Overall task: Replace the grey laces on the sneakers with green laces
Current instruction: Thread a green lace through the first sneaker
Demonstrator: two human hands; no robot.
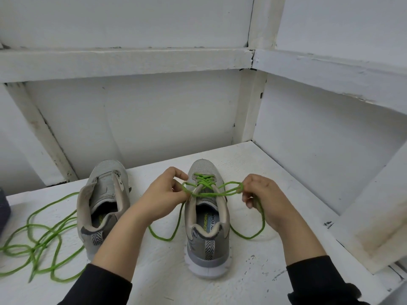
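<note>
Tying-off step. Laced sneaker at 6 o'clock on the surface. Left hand and right hand each pinch its green lace. Next, probably: draw the bow snug. Unlaced sneaker and spare lace wait at 8 o'clock.

— What sort of place is this?
— A bare storage nook or closet, as far as I can tell: a white-painted wooden shelf boxed in by plank walls.
— What gives it away?
— The corner post at the far right, the horizontal rail across the far wall, cracked and scuffed paint, and sneakers standing on the shelf.
</note>
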